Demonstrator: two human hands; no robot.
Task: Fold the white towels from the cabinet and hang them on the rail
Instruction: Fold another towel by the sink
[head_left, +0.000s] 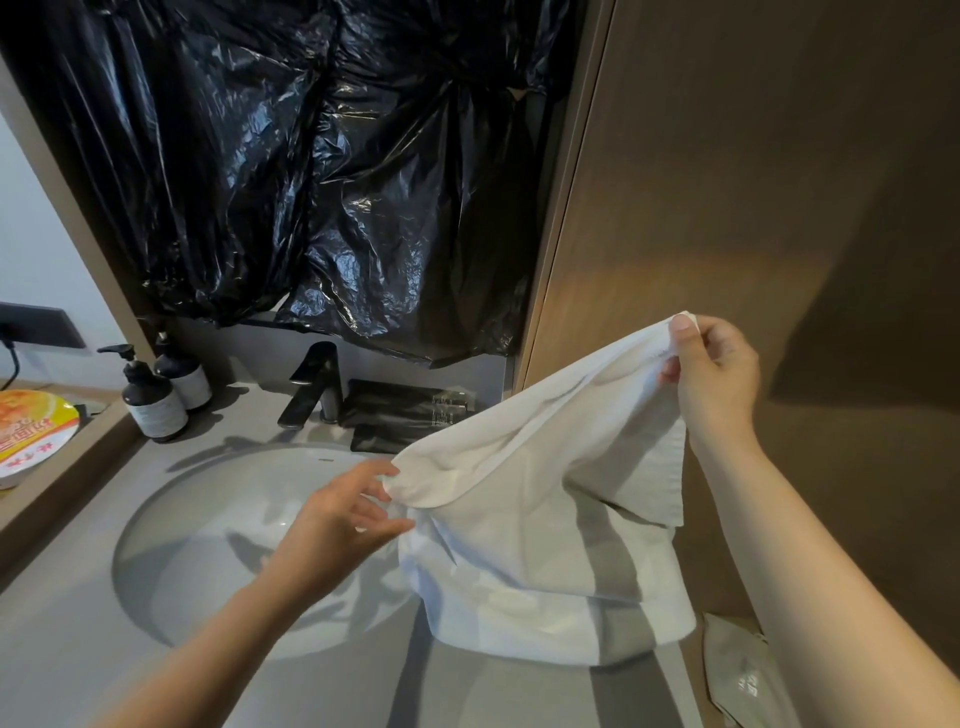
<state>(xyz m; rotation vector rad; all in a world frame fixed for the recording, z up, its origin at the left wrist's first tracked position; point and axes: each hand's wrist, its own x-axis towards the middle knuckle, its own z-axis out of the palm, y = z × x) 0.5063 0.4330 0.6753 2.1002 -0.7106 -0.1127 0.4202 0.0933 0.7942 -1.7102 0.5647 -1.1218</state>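
White cloth towel (535, 519) hangs below the right hand (717, 374), whose thumb and fingers pinch its upper corner. The left hand (337, 519), fingers spread loose, touches the opposite corner, likely to stretch it for folding.

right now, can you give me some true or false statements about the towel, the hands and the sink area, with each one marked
1. The right hand pinches an upper corner of the white towel. True.
2. The towel lies folded flat on the counter. False: it hangs unfolded in the air.
3. Two pump bottles stand left of the faucet. True.
4. The plastic sheet above the faucet is white. False: it is black.
5. The left hand holds a bottle. False: its spread fingers are at the towel's lower corner.
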